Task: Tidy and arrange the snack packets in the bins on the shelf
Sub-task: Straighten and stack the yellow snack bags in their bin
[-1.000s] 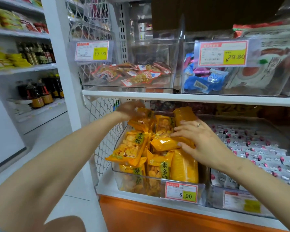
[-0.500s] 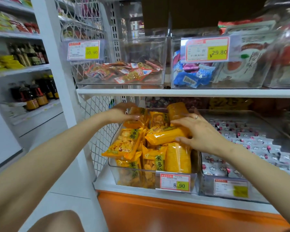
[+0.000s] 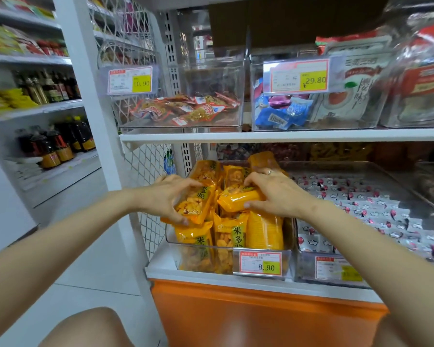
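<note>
Straightening step in hand. Clasped in left grip [image 3: 171, 201]: tilted yellow packet [image 3: 194, 205]; in right grip [image 3: 273, 194]: crosswise packet [image 3: 237, 201], atop near-left bin [image 3: 170, 237] (lower shelf [image 3: 161, 269]). Next: turn crosswise packet upright, slot into row.

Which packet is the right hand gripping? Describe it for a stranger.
On the lower shelf, find the clear bin with the 8.90 price tag. The right hand grips the crosswise packet on top of the pile. It alone lies sideways; its neighbours, like the windowed packet in the left hand, run front to back.
</note>
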